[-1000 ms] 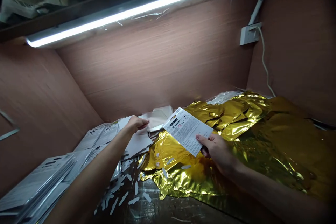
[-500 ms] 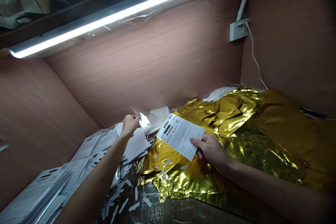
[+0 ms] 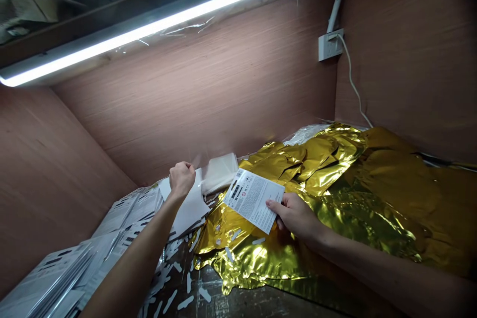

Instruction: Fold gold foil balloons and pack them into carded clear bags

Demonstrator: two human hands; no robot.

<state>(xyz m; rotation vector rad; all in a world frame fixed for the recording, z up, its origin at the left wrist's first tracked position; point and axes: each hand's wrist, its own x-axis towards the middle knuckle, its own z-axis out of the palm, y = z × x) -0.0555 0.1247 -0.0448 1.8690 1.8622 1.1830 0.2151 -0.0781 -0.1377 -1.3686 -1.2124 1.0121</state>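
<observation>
My right hand grips a printed white header card by its lower right edge, thumb on top. The card has dark print, small symbols, a barcode and a hang slot, and is held above gold foil sheets. Farther left, my left hand is closed in a pinch, apart from the card. At its fingertips is a faint clear plastic bag, hard to make out against the wall. Below that hand lie blank white cards, beside a stack of clear bags.
Bagged printed cards fill the left side. Small white paper cut-outs are scattered over the dark tabletop. Wooden panels enclose the space, under a tube light. A socket with a cable hangs at right.
The bright glint on the plastic at my left fingertips has gone, and the left hand looks more tightly closed. My right hand still holds the card. The view has shifted slightly.
</observation>
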